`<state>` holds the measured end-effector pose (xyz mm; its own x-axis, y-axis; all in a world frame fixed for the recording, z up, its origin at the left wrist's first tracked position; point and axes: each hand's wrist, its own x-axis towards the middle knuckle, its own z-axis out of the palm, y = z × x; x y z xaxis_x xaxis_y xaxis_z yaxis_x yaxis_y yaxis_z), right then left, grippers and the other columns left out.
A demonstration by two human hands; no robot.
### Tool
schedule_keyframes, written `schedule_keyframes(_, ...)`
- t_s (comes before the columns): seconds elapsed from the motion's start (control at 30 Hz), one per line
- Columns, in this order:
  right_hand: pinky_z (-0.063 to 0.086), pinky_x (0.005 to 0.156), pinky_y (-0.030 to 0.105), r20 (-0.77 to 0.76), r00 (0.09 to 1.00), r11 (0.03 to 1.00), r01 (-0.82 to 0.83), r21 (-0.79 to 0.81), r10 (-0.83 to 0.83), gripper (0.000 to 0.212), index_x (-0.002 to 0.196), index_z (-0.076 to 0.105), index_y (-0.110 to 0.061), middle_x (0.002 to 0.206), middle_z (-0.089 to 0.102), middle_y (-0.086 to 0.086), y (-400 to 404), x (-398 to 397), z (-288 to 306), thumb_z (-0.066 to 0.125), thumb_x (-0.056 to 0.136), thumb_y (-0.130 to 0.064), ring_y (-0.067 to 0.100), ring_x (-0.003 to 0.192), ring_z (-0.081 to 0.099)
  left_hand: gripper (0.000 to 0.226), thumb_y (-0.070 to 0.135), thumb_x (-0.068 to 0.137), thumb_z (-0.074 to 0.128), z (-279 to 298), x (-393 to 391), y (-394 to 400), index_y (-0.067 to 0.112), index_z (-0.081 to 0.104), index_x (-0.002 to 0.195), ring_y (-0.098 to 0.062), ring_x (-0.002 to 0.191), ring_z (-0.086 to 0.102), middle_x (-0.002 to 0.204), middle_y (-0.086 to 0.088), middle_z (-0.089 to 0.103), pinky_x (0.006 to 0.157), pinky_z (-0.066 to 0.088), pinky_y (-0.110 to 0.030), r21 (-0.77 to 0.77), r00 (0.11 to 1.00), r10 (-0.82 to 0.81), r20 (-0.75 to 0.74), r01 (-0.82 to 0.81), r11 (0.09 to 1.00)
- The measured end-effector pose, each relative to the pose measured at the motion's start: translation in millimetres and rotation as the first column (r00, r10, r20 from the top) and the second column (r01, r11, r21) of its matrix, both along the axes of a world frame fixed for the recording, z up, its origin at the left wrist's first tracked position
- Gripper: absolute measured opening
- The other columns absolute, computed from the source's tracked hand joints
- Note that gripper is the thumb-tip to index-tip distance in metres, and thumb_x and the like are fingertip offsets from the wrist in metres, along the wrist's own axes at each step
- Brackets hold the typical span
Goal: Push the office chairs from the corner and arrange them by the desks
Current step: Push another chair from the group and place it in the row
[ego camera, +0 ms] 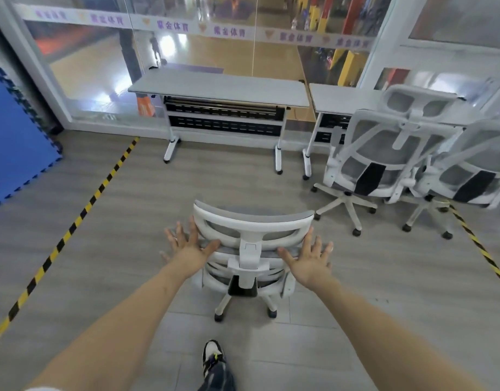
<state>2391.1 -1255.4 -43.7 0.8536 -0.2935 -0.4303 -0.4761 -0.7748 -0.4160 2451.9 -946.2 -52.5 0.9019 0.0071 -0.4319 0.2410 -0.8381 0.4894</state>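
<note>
Left hand (188,244) and right hand (310,259), fingers spread straight and gripping nothing, flank the office chair (253,241) facing the bench (219,87), 2 chairs (384,153) at right.

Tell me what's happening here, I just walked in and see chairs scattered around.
A person is moving a white mesh office chair across the floor toward the left desk by the glass wall. Both the left hand and the right hand are spread open at the chair's back, below its headrest. The chair sits short of the desk. Two more chairs, a nearer one and a far one, stand by the right desk.
</note>
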Motion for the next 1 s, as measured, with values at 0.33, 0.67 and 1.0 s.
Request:
schedule_keyframes(0.33, 0.002, 0.124, 0.065, -0.013, 0.995, 0.995, 0.1, -0.025, -0.1, 0.119, 0.157, -0.03, -0.036, 0.173, -0.015, 0.005, -19, 192, 1, 0.026, 0.075, -0.101, 0.036, 0.155, -0.026, 0.107, 0.089, 0.085, 0.04, 12, 213, -24, 0.044, -0.024, 0.157, -0.031, 0.148, -0.04, 0.168, 0.003, -0.031, 0.115, 0.0, -0.079, 0.007, 0.996, -0.079, -0.043, 0.079, 0.997)
schedule_keyframes(0.67, 0.002, 0.124, 0.064, 0.042, 0.992, 0.993, 0.118, -0.029, -0.117, 0.118, 0.158, -0.028, -0.036, 0.173, -0.014, 0.005, -64, 372, -2, 0.032, 0.077, -0.098, 0.037, 0.155, -0.025, 0.107, 0.089, 0.085, 0.042, 12, 395, -71, 0.047, -0.025, 0.156, -0.029, 0.147, -0.042, 0.166, 0.003, -0.035, 0.114, -0.007, -0.079, -0.017, 0.996, -0.089, -0.005, 0.089, 0.996)
schedule_keyframes(1.0, -0.006, 0.122, 0.062, 0.017, 0.999, 0.999, 0.033, -0.028, -0.033, 0.118, 0.158, -0.028, -0.035, 0.172, -0.016, 0.006, -152, 578, 1, 0.032, 0.078, -0.097, 0.034, 0.154, -0.028, 0.108, 0.092, 0.083, 0.035, 12, 580, -156, 0.044, -0.031, 0.154, -0.029, 0.146, -0.044, 0.166, 0.001, -0.036, 0.115, -0.005, -0.078, 0.022, 0.999, -0.021, -0.043, 0.022, 1.0)
